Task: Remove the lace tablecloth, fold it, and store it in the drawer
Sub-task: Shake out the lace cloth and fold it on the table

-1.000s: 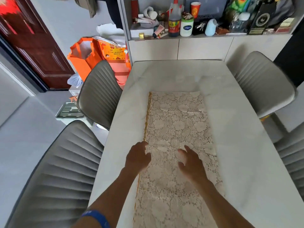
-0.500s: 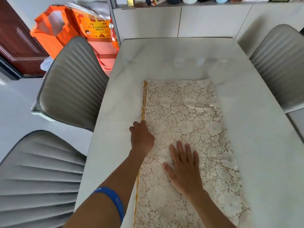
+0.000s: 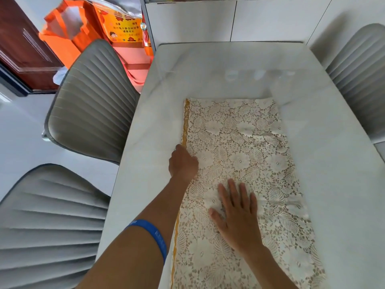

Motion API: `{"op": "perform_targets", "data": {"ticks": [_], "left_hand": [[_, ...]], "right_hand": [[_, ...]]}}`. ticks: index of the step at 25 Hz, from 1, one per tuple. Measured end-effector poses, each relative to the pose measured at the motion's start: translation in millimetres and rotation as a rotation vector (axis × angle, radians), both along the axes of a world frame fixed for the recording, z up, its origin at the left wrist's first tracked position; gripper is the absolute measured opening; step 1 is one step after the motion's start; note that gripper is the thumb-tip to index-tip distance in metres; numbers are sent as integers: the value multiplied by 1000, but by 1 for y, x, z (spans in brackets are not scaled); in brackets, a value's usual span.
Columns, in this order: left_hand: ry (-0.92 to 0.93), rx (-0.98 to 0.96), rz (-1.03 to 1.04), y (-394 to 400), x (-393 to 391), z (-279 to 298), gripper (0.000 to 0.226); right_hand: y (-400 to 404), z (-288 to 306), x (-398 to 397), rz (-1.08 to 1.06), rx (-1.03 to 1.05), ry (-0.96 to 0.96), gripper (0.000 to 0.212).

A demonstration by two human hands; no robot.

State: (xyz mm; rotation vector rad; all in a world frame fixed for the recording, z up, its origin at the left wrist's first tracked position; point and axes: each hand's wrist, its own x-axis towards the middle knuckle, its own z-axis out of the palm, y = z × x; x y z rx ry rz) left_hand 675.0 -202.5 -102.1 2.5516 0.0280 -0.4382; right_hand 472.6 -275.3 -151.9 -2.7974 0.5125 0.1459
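Observation:
The cream lace tablecloth (image 3: 239, 142) lies folded into a long strip on the white marble table (image 3: 208, 65), with a gold trim along its left edge. My left hand (image 3: 183, 162) sits at that left edge, fingers curled onto the trim; whether it pinches the cloth is not clear. My right hand (image 3: 235, 213) lies flat on the lace, palm down with fingers spread, nearer to me than the left. No drawer is identifiable in view.
Two grey ribbed chairs (image 3: 91, 105) (image 3: 48, 226) stand along the table's left side, another chair (image 3: 362, 76) at the right. Orange bags (image 3: 68, 38) sit on the floor at the back left, beside a dark wooden door (image 3: 18, 44). White cabinet fronts (image 3: 229, 19) stand behind the table.
The camera has tilted down and closer. My left hand slid forward along the gold edge and curled. My right hand flattened on the lace with fingers spread.

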Motion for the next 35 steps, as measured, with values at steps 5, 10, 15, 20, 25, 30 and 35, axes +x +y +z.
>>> {"op": "perform_targets", "data": {"ticks": [5, 10, 15, 20, 25, 30, 35], "left_hand": [[23, -128, 125, 3, 5, -2, 19], [-76, -182, 187, 13, -3, -8, 11], [-55, -240, 149, 20, -18, -5, 26], [-190, 43, -238, 77, -114, -15, 67], [-255, 143, -615, 140, -256, -28, 51], [-148, 194, -466, 200, -359, -12, 53], [118, -38, 53, 213, -406, 13, 39]], "right_hand": [[-3, 2, -1, 10, 19, 17, 73], [-1, 8, -4, -7, 16, 2, 73], [-5, 14, -12, -27, 30, 0, 71], [12, 18, -84, -167, 17, 51, 64], [51, 29, -182, -38, 32, 101, 58], [51, 49, -275, -87, 58, 110, 58], [42, 70, -342, -624, 238, 149, 47]]}}
